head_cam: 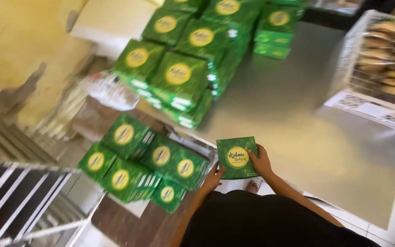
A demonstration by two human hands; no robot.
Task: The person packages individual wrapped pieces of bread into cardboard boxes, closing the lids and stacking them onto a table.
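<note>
Low in the middle of the frame, both hands hold one green box (pixel 237 157) with a round yellow label: the left hand (pixel 213 179) has its grip closed on the lower left corner, the right hand (pixel 261 161) on the right edge. More green boxes (pixel 138 160) lie stacked left of it, and a taller pile (pixel 179 73) stands on the steel counter (pixel 298 119) above. A white crate (pixel 366 107) of baked goods sits at upper right.

So the green box (pixel 237 157) is square and flat, leaf-patterned with a round yellow label in the middle of its lid, closed, tilted slightly, held up over the steel table's near edge.
</note>
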